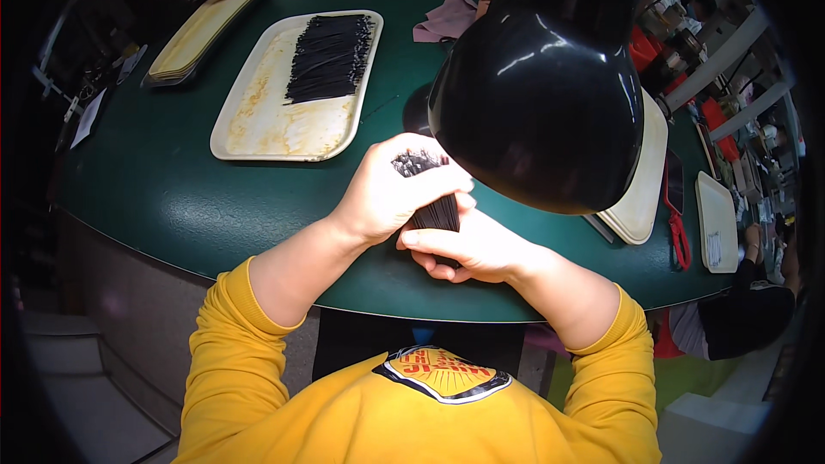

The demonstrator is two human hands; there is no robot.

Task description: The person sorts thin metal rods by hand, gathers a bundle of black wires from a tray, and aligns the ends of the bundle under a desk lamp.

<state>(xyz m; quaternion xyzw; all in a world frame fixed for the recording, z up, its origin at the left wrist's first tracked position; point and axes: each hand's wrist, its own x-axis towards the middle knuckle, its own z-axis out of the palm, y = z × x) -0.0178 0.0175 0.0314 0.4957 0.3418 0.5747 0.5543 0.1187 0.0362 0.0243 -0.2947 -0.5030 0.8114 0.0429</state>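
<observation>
Strand bundle point(436, 213) at centre, desk lamp point(537, 112) upper right of it
At upper left, a tray stack point(206, 30) lies left of a tray point(258, 125) bearing thin strands point(331, 56); a cloth point(447, 17) lies at upper centre.

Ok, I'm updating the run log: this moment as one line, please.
left hand: grip around black strand bundle | right hand: grip around its lower part | pale tray: more black strands | black lamp: right of tray

Left grip point(379, 192) and right grip point(471, 249) clasp black strands point(436, 216) (glossy lamp point(540, 112) nearby).
</observation>
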